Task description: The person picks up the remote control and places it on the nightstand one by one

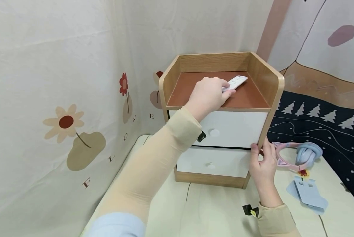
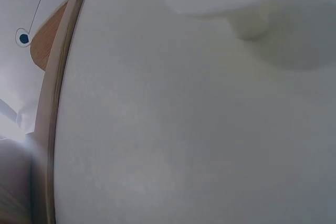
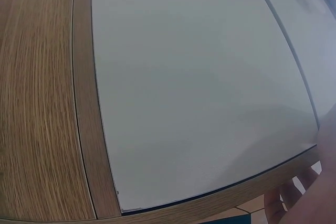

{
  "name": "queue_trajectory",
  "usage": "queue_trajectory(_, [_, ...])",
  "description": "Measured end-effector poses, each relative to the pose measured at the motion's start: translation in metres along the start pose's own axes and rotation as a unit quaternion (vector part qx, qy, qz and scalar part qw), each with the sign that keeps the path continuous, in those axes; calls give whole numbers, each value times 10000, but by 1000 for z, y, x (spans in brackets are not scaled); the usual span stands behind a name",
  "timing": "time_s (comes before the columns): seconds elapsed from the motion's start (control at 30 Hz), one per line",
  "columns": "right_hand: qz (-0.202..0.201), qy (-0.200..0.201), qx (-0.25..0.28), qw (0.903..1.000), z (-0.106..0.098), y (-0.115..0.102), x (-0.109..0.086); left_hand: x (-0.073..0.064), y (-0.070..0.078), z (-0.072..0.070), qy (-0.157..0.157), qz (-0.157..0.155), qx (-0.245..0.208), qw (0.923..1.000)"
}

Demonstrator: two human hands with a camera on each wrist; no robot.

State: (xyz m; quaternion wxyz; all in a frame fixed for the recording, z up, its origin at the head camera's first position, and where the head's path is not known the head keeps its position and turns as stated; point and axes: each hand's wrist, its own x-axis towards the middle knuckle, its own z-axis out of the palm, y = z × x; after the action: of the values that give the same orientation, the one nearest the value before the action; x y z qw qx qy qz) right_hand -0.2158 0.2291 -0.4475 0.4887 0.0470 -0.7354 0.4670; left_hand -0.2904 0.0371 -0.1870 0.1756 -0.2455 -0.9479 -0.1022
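My left hand (image 1: 207,93) pinches a white remote control (image 1: 239,81) between thumb and fingers, above the brown top tray (image 1: 184,89) of a small wooden cabinet (image 1: 209,177). Whether the remote touches the tray I cannot tell. Along the cabinet's right side, my right hand (image 1: 264,168) grips the edge, its thumb on the front and its fingers round the side. The white upper drawer (image 1: 239,126) and lower drawer (image 1: 224,159) each carry a round knob. A white drawer front (image 2: 157,103) fills the left wrist view, where the hand is hidden.
Pink-and-blue cat-ear headphones (image 1: 287,148) lie right of the cabinet. Nearer me are a light blue folded stand (image 1: 310,194) and a small flower piece (image 1: 303,173). Printed curtains (image 1: 76,49) hang behind and at the left. A pale cloth (image 1: 209,210) covers the table.
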Motion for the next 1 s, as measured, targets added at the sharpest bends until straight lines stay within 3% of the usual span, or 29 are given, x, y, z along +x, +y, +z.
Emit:
queue_trajectory(0.37, [184, 84, 31, 9998, -10, 0, 1, 7, 20, 1, -399, -204, -136, 9989])
queue_trajectory(0.67, [229, 39, -6, 9997, -12, 5, 0, 8, 21, 3, -738, -412, -119, 9963])
queue_trajectory(1.0, [316, -162, -44, 9994, -15, 6, 0, 5, 18, 4, -682, -300, -226, 9970])
